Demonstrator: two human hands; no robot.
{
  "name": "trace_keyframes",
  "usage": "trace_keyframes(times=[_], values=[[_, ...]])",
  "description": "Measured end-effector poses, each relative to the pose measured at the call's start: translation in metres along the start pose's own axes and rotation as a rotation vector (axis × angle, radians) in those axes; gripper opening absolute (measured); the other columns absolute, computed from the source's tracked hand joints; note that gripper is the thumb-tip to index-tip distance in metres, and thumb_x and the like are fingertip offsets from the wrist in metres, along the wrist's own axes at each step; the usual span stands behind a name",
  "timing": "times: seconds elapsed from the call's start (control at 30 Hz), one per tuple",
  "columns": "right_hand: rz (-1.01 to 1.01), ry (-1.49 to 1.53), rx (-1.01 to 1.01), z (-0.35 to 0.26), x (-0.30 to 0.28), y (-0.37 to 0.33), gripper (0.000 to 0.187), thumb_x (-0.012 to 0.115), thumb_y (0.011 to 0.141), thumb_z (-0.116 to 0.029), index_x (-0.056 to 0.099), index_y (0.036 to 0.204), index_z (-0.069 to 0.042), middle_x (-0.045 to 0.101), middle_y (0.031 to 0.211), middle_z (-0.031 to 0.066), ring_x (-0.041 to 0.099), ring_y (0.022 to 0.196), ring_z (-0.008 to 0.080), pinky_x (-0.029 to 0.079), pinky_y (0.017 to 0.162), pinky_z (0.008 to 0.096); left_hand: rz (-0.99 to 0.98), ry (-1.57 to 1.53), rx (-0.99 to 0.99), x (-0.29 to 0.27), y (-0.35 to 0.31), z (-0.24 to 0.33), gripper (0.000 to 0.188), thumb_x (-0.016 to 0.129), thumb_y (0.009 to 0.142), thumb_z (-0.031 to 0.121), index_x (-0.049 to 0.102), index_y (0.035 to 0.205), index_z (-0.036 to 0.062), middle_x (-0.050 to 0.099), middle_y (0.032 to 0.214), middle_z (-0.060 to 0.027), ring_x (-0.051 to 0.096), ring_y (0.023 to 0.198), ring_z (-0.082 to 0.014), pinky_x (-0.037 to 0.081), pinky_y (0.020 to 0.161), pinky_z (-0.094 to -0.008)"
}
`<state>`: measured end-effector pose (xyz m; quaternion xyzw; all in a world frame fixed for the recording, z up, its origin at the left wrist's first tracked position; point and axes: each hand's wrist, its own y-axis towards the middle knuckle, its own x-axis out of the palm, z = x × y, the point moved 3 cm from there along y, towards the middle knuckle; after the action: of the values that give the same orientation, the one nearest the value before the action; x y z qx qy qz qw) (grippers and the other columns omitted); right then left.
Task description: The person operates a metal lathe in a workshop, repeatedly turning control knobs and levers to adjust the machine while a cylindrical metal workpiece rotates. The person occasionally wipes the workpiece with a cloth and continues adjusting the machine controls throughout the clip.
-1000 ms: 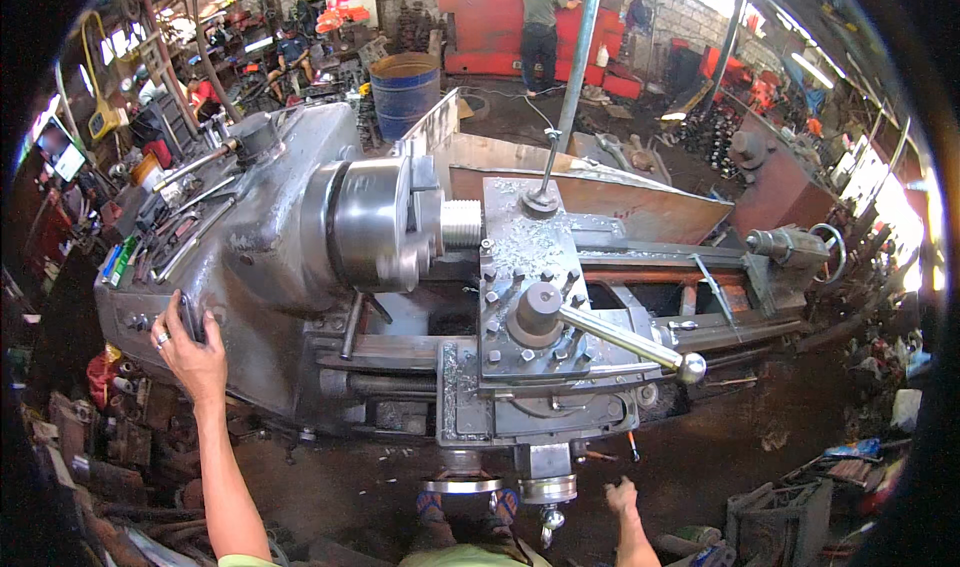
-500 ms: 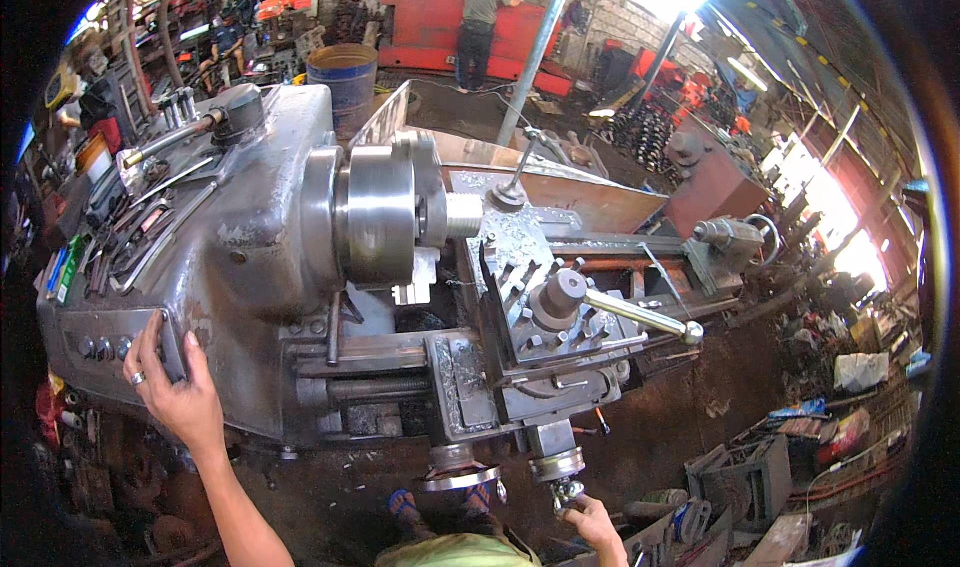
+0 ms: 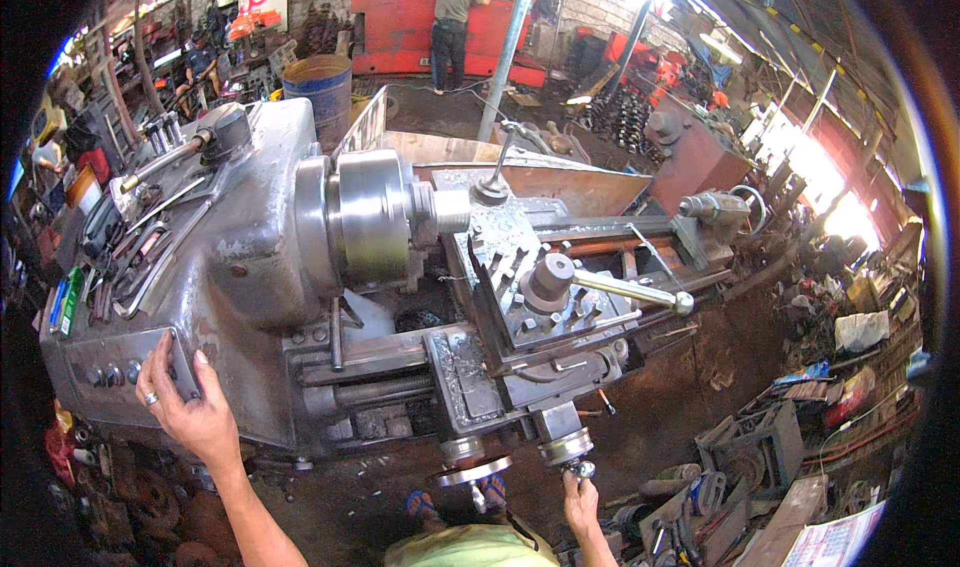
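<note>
My left hand (image 3: 192,412) rests at the front control panel (image 3: 100,352) of a grey metal lathe. Its fingers are stretched out and spread, the thumb apart, around the panel's dark right end; a ring is on one finger. Low in the middle, my right hand (image 3: 582,507) is closed on the small crank handle (image 3: 576,471) of the slide, below its round dial. Above stands the square tool post (image 3: 550,282) with a long ball-ended lever (image 3: 630,292). Left of it, the shiny chuck (image 3: 372,217) carries a pale ridged cylindrical workpiece (image 3: 452,210). Metal chips lie on the carriage (image 3: 462,379).
A larger handwheel (image 3: 473,470) sits left of my right hand. Wrenches (image 3: 150,267) lie on the headstock. The tailstock (image 3: 710,207) is at the right. A blue drum (image 3: 320,92) and a standing person (image 3: 450,27) are behind. Scrap parts (image 3: 750,447) fill the lower right.
The chuck has turned; a jaw seen below it before no longer shows there. My right hand has swung the crank handle up and to the right. The whole view has shifted slightly.
</note>
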<state>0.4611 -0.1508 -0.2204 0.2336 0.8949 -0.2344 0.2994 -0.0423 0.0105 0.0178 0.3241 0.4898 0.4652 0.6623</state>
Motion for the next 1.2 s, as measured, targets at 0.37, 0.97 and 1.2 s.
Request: trace_keyframes(times=[0.37, 0.97, 1.2], values=[[-0.387, 0.456, 0.222, -0.024, -0.066, -0.001, 0.020, 0.069, 0.090, -0.014, 0.068, 0.101, 0.002, 0.066, 0.076, 0.0054, 0.059, 0.062, 0.0126, 0.047, 0.056, 0.0274, -0.007, -0.005, 0.018, -0.002, 0.001, 0.001, 0.036, 0.068, 0.087, 0.007, 0.062, 0.122, 0.0013, 0.063, 0.118, -0.0139, 0.053, 0.113, -0.0330, 0.041, 0.100, -0.0470], [0.278, -0.648, -0.416, -0.046, -0.020, -0.015, 0.057, 0.072, 0.071, -0.020, 0.059, 0.123, -0.002, 0.050, 0.132, 0.0262, 0.052, 0.118, 0.0423, 0.042, 0.096, 0.0538, -0.017, -0.017, 0.044, -0.005, 0.000, 0.003, 0.033, 0.068, 0.087, 0.009, 0.064, 0.119, 0.0013, 0.062, 0.116, -0.0136, 0.051, 0.116, -0.0336, 0.039, 0.102, -0.0482], [0.308, -0.631, -0.367, -0.028, 0.003, 0.014, 0.054, 0.075, 0.071, -0.024, 0.060, 0.115, 0.004, 0.050, 0.133, 0.0245, 0.051, 0.116, 0.0414, 0.040, 0.100, 0.0509, -0.023, -0.043, 0.042, -0.005, -0.001, 0.002, 0.032, 0.068, 0.087, 0.007, 0.064, 0.118, 0.0007, 0.062, 0.115, -0.0134, 0.050, 0.115, -0.0331, 0.039, 0.102, -0.0484]])
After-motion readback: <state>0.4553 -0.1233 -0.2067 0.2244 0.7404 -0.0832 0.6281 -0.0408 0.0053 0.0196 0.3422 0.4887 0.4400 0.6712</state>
